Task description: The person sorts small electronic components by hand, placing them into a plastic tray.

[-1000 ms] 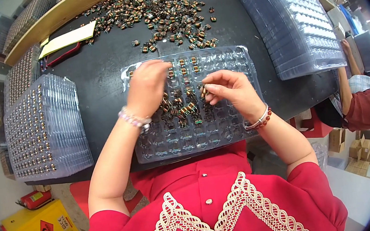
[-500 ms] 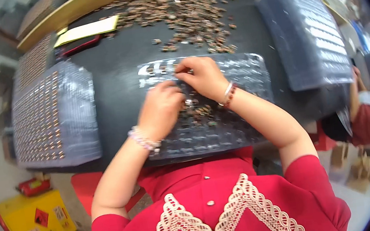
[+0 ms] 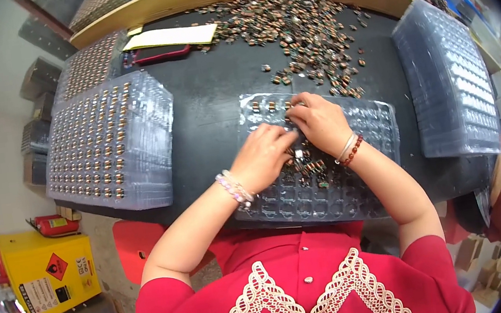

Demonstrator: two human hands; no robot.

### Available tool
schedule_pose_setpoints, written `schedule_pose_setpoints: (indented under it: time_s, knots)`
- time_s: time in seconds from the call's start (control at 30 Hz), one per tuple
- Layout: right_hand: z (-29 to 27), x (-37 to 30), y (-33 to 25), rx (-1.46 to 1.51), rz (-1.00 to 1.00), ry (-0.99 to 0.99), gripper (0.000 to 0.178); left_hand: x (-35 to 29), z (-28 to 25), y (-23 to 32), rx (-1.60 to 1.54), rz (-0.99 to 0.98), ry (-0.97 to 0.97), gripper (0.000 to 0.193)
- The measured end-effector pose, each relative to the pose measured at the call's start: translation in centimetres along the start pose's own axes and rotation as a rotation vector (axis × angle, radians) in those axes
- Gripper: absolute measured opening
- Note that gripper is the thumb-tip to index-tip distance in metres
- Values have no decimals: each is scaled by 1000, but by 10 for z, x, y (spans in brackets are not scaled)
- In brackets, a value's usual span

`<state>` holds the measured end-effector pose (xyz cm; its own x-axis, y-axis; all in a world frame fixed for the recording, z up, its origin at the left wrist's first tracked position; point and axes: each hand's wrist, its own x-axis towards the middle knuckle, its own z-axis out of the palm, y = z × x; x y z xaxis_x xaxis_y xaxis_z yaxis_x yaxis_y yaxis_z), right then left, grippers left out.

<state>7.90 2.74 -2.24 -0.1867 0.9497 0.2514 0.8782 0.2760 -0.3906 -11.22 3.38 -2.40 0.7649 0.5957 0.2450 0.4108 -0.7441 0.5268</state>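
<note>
**Pocket filling looks barely begun**

On the desk (image 3: 204, 99), stacks of clear blister trays stand well left (image 3: 146, 145) and well right (image 3: 441, 78) of your hands. Under both lies the working tray (image 3: 380, 132); past them spreads a heap of copper-wound coils (image 3: 296, 22). Your right hand (image 3: 321, 126) has thumb and forefinger drawn close at the far row, near seated coils (image 3: 272, 107); your left hand (image 3: 263, 158) curls beside a loose clump (image 3: 311, 166). I cannot tell whether either pinches a coil. You seem to be seating coils; the next move calls for squaring one to its pocket.
</note>
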Motion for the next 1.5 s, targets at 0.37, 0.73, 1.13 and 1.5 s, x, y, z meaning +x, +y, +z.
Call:
schedule_pose_setpoints:
  time_s: [0.37, 0.73, 1.13, 1.5]
  knots:
    - [-22, -66, -21, 149, -171, -134, 25, 5, -1, -6, -23, 35, 12, 19]
    - [-24, -82, -28, 105, -288, -82, 21, 13, -38, -50, 117, -181, 151, 11]
    - [-20, -82, -31, 129, -279, -83, 25, 14, -30, -60, 331, 159, 170, 19]
    - [-22, -80, -32, 133, -274, -87, 22, -3, -2, -41, 306, -38, 387, 11]
